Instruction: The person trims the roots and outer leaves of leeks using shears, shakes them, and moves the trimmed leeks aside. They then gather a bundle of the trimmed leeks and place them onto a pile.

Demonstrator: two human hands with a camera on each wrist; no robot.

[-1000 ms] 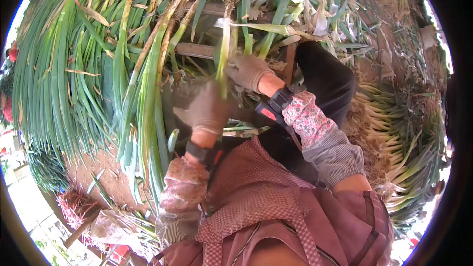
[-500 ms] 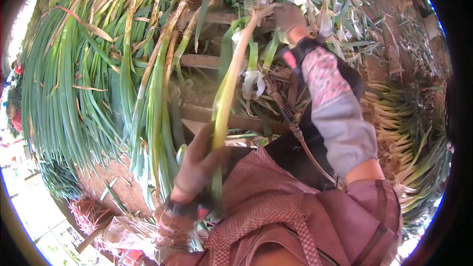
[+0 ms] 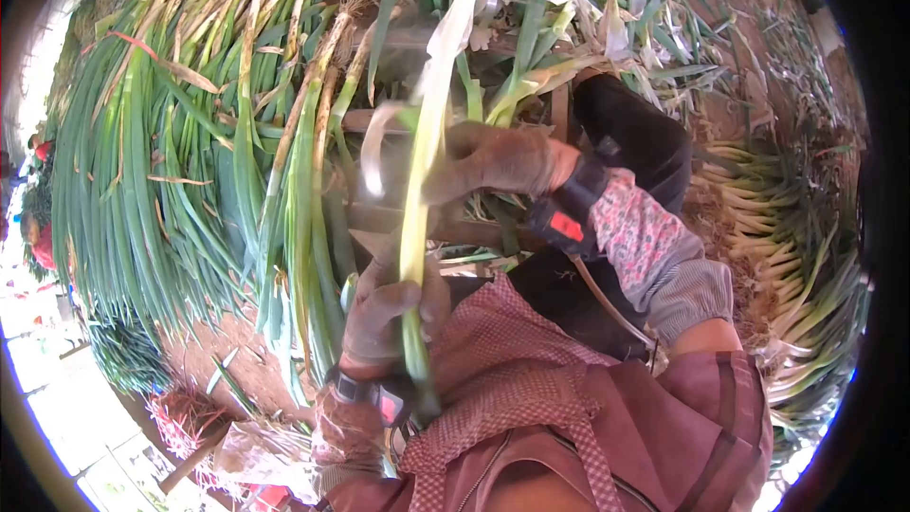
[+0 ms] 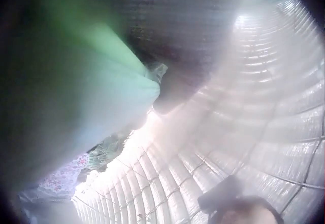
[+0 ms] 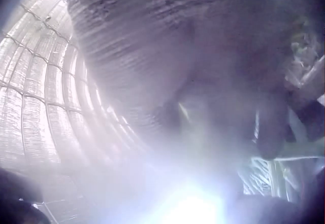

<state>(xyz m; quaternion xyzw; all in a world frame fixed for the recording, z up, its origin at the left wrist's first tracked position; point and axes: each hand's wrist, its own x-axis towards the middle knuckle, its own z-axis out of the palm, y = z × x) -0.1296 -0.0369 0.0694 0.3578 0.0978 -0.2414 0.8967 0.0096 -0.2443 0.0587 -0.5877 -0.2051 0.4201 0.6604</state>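
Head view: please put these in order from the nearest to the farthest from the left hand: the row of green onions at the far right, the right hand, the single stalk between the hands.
1. Single stalk: in the left hand itself.
2. Right hand: above and to the right.
3. Row of green onions: far right, beyond the right knee.

Gripping a long onion stalk (image 3: 414, 218) on its green part with the gloved left hand (image 3: 387, 311) and pinching it nearer the pale end with the gloved right hand (image 3: 498, 161). Pointing that end away from the checked apron (image 3: 512, 351), beside leafy onions (image 3: 133, 161).
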